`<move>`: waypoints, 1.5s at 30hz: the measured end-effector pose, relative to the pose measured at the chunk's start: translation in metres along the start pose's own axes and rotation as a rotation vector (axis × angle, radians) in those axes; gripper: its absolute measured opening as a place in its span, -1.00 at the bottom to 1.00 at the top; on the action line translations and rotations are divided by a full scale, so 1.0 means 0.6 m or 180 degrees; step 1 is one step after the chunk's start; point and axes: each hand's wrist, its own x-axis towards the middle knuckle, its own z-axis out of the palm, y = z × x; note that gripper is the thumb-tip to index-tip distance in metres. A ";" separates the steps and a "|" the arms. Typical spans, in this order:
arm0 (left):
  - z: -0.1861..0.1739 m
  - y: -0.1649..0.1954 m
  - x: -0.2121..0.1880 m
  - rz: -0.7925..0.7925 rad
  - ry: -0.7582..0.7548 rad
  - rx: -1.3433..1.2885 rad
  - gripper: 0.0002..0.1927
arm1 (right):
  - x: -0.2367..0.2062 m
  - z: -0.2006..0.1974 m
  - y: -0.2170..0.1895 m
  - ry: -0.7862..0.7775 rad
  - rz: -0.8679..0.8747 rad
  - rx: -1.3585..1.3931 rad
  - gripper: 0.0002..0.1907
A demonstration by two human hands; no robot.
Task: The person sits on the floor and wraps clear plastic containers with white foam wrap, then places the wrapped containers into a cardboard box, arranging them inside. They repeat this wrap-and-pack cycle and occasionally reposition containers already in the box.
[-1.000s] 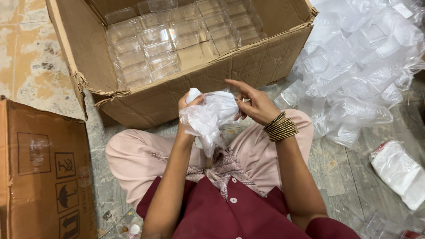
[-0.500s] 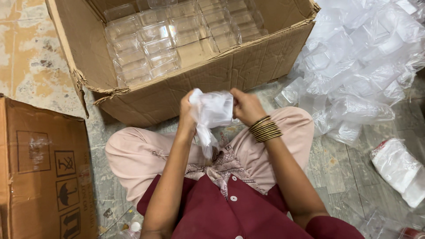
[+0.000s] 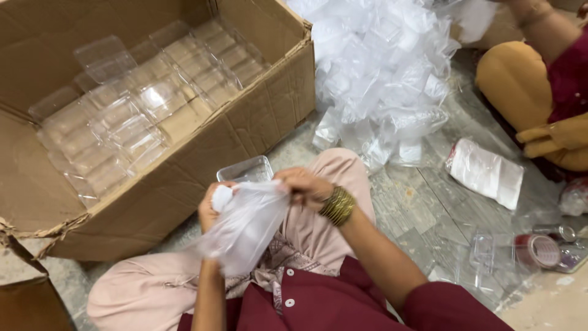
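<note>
A large open cardboard box (image 3: 184, 141) stands on the floor just ahead of the person's knees, its bottom lined with rows of clear plastic containers (image 3: 141, 116). One more clear plastic tray (image 3: 246, 170) lies between the box wall and the hands. To the right rises a heap of clear plastic bags (image 3: 383, 67), and beyond it a wrapped white stack (image 3: 485, 173) lies on the wooden floor (image 3: 422, 208). Farther right sit a roll of red tape (image 3: 534, 250) and a small clear container (image 3: 482, 250). A second person's yellow-clad knee (image 3: 520, 79) shows at the upper right corner, mostly cut off by the frame edge.

The thin plastic bag (image 3: 245, 227) hangs over the person's lap, translucent and crumpled, so what it carries is hard to make out; a white rounded shape shows at its top left. The left hand (image 3: 211, 205) is largely hidden behind the bag, fingers curled closed around its upper edge and the white shape. The right hand (image 3: 303, 187), bangles (image 3: 337, 206) at the wrist, pinches the bag's other top corner with fingers drawn tightly together.
</note>
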 end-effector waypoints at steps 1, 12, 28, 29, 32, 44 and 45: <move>0.004 -0.001 -0.001 0.0087 -0.0060 0.0194 -0.92 | -0.009 -0.016 -0.028 0.0302 -0.0076 -0.0143 -0.91; -0.032 -0.025 -0.036 -0.0558 0.0247 -0.0282 -0.92 | 0.026 -0.210 -0.428 0.2735 -0.2282 -0.1306 -0.90; -0.040 0.028 -0.047 -0.0422 0.0735 -0.0300 -0.81 | 0.098 0.070 -0.049 0.0235 -0.0954 -0.5026 -0.12; -0.042 0.029 -0.050 -0.0506 0.0787 -0.0440 -0.82 | 0.095 0.077 -0.061 0.0206 -0.1142 -0.5108 -0.10; -0.047 0.029 -0.053 -0.0257 0.0739 -0.0312 -0.82 | 0.086 0.095 -0.091 0.0172 -0.1310 -0.5510 -0.06; -0.043 0.059 -0.060 0.0301 0.0695 0.0083 -0.86 | 0.056 0.218 -0.054 0.0436 -0.2179 -0.5448 -0.33; -0.040 0.062 -0.060 0.0312 0.0665 -0.0013 -0.85 | 0.046 0.229 -0.045 0.0357 -0.1911 -0.5012 -0.38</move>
